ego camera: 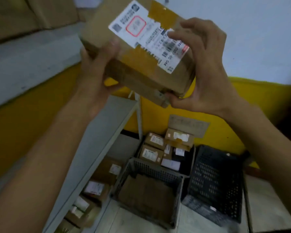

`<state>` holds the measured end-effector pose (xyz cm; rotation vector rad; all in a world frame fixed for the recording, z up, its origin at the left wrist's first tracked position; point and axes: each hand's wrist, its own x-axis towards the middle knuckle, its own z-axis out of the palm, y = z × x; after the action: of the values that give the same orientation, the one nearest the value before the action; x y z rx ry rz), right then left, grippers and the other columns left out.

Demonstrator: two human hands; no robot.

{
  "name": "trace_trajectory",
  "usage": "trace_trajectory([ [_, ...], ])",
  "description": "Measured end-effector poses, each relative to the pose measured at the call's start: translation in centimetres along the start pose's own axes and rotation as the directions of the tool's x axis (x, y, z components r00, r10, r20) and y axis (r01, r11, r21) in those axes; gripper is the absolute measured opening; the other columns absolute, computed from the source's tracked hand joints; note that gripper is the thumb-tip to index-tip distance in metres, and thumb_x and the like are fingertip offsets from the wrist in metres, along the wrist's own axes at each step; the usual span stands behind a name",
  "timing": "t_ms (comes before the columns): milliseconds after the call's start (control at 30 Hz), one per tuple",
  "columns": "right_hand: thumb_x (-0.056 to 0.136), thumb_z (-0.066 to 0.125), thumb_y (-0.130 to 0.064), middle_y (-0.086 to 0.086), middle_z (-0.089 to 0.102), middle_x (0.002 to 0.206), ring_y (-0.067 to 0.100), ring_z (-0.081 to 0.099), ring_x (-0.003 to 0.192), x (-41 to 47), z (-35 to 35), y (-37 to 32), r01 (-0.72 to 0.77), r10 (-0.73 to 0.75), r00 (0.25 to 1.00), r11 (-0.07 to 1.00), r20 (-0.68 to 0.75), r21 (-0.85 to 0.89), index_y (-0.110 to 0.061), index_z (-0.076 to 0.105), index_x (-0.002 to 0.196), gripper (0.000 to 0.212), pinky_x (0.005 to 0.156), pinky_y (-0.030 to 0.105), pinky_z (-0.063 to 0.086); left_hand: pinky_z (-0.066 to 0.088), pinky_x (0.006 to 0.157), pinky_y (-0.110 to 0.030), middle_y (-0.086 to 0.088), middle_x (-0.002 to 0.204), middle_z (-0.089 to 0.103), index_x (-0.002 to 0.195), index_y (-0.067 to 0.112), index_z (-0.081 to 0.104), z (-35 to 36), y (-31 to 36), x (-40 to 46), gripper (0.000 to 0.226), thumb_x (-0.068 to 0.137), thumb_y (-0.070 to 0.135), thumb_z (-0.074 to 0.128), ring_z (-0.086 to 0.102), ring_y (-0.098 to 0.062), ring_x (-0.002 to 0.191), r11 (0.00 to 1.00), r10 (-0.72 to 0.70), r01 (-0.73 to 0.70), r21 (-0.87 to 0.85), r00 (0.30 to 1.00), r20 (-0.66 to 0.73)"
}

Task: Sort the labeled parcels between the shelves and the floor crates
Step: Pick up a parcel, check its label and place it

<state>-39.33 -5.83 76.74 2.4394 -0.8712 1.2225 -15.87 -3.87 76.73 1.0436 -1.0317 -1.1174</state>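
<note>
Both your hands clamp the parcel (138, 52): the left hand (97, 64) grips its near-left corner, thumb on top; the right hand (207, 68) pinches the right end, fingers across the label (149, 36). You hold it up at chest height, long axis running from upper left to lower right. The crates (215, 180) lie straight below and beyond your right hand, the shelf (107, 137) below your left.

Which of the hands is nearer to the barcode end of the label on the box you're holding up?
Right. The right hand has fingertips lying on the barcode end of the white label. The left hand grips the opposite lower edge of the cardboard box, thumb just short of the label.
</note>
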Motion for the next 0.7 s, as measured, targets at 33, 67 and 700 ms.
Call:
trace_trajectory([
  [33, 0.075, 0.061, -0.06, 0.028, 0.036, 0.138, 0.044, 0.029, 0.133, -0.6, 3.3, 5.2, -0.02, 0.019, 0.997, 1.0, 0.081, 0.018, 0.003, 0.048, 0.132, 0.085, 0.109, 0.055, 0.026, 0.058, 0.084, -0.048, 0.015, 0.12, 0.064, 0.14, 0.033, 0.045, 1.5, -2.9, 4.3, 0.074, 0.075, 0.043, 0.078, 0.065, -0.013, 0.113, 0.997, -0.075, 0.075, 0.001, 0.996, -0.051],
  [67, 0.073, 0.064, -0.058, 0.028, 0.033, 0.14, 0.044, 0.025, 0.136, -0.9, 5.0, 8.2, -0.065, 0.059, 0.987, 0.997, 0.15, 0.036, 0.002, 0.047, 0.133, 0.087, 0.111, 0.056, 0.024, 0.058, 0.085, -0.049, 0.015, 0.118, 0.064, 0.138, 0.033, 0.046, 2.1, -5.3, 7.1, 0.072, 0.075, 0.04, 0.078, 0.063, -0.016, 0.115, 0.99, -0.139, 0.14, 0.008, 0.988, -0.059],
  [700, 0.084, 0.056, -0.047, 0.002, 0.044, 0.149, 0.033, 0.051, 0.127, -40.7, 34.2, 20.6, -0.848, 0.61, -0.379, -0.529, 0.695, 0.002, -0.031, 0.034, 0.148, 0.07, 0.1, 0.053, 0.047, 0.061, 0.066, -0.036, -0.009, 0.127, 0.063, 0.141, 0.022, 0.046, 3.5, -59.1, 6.8, 0.075, 0.077, -0.009, 0.071, 0.065, -0.03, 0.103, 0.502, -0.865, 0.755, -0.423, 0.446, -0.231],
])
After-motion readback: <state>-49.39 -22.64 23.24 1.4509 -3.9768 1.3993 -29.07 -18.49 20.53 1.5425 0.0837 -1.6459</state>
